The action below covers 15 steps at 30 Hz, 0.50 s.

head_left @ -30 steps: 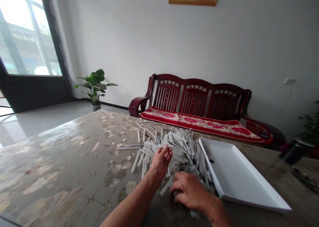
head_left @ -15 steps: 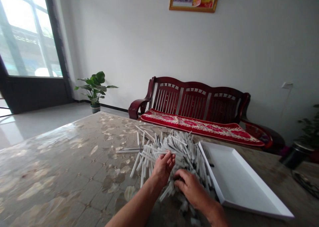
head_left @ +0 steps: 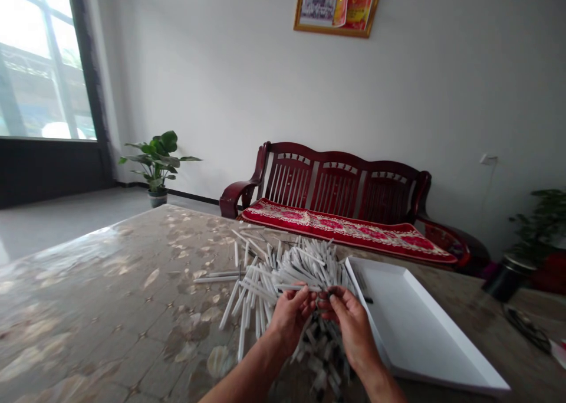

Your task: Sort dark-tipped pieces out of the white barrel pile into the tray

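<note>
Holding a white rod (head_left: 297, 287) crosswise in both hands (head_left: 349, 323).

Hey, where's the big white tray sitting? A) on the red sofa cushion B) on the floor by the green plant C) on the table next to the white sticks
C: the white tray lies on the table, just right of the pile of white sticks.

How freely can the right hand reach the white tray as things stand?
Probably easily: the right hand sits right beside the tray rim, with nothing apparent between them, though it is working among the white sticks.
</note>
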### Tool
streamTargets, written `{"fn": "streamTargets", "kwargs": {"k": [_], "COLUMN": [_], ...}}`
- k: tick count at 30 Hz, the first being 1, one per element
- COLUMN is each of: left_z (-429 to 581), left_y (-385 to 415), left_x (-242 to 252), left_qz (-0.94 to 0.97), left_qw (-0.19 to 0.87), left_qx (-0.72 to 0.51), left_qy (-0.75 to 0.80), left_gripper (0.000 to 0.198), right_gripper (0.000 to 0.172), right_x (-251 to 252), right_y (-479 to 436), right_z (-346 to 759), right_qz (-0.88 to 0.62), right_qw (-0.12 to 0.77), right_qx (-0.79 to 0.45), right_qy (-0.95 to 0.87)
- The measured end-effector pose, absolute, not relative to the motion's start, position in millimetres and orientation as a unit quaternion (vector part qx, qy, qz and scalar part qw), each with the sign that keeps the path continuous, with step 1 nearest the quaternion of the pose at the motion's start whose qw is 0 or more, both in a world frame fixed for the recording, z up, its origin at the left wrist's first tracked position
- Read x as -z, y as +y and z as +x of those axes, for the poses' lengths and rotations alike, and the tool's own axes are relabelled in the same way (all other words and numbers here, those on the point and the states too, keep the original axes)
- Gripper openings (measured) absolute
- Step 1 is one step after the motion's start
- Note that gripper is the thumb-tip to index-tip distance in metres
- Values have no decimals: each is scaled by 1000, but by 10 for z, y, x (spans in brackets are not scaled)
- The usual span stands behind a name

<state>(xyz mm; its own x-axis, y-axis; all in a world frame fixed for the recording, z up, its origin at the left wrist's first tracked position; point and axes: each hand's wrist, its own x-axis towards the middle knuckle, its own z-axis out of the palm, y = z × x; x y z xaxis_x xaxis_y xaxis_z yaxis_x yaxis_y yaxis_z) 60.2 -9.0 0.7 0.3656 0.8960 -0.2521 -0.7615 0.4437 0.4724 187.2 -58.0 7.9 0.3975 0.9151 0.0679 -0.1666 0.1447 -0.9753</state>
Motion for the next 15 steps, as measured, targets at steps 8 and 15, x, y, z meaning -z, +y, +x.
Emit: {"fn": "streamTargets", "kwargs": {"k": [8, 15], "left_z": [647, 649], "left_y": [-116, -150], "left_x": [2, -23], "left_qz": [136, 143], "left_qw": [813, 815], "left_qx": [-504, -502], "left_qy": [257, 252], "left_gripper": [13, 15], "right_gripper": [39, 38], "right_x": [26, -12], "right_y": [-541, -546], "right_z": [1940, 1858], "right_qz": [-551, -537], "right_qw": [675, 685], "right_qx": [-289, -320], "right_qy": [-396, -375]}}
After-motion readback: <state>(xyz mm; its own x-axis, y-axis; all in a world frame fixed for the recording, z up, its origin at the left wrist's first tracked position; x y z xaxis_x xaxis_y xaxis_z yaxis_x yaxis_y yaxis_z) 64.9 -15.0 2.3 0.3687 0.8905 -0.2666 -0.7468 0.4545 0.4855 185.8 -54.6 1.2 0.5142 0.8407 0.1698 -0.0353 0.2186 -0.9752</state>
